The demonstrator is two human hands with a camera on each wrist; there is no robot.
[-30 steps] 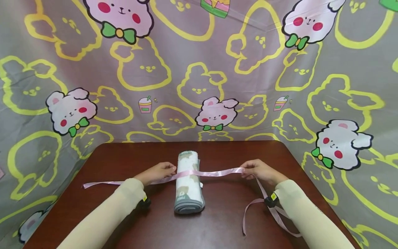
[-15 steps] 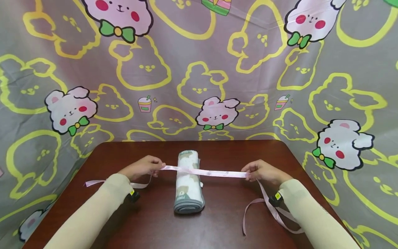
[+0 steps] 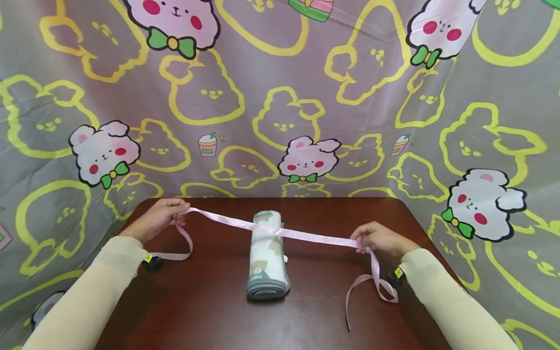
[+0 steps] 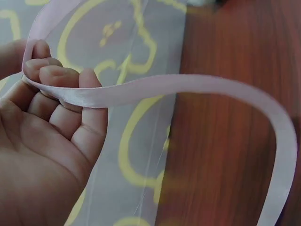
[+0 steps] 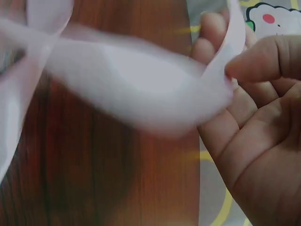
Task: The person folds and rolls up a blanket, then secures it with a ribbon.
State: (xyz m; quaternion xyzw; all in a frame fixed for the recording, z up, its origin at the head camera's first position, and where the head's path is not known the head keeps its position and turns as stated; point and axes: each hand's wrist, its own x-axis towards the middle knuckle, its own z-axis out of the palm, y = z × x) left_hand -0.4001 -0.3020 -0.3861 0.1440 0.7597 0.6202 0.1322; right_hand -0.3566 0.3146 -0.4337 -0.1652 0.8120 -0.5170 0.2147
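A rolled towel (image 3: 268, 262), white with tan bears and a grey edge, lies lengthwise on the table. Across its upper part runs a pink satin ribbon (image 3: 315, 236), stretched between the two hands. At the far left, raised near the back edge, my left hand (image 3: 163, 216) pinches the ribbon, and its tail loops down below. On the right, my right hand (image 3: 380, 238) pinches it between thumb and fingers, with the other tail hanging to the table. The right wrist view shows the ribbon (image 5: 136, 84) blurred beside the thumb. How the ribbon passes under the towel is hidden.
The dark red-brown wooden table (image 3: 218, 316) has rounded back corners. A grey curtain (image 3: 245, 121) with bunny prints hangs close behind it and along both sides. A small white tag (image 3: 286, 259) sticks out at the towel's right side.
My left hand has moved left and up, drawing the ribbon out long across the towel. My right hand has shifted slightly right, and its hanging tail has been pulled in.
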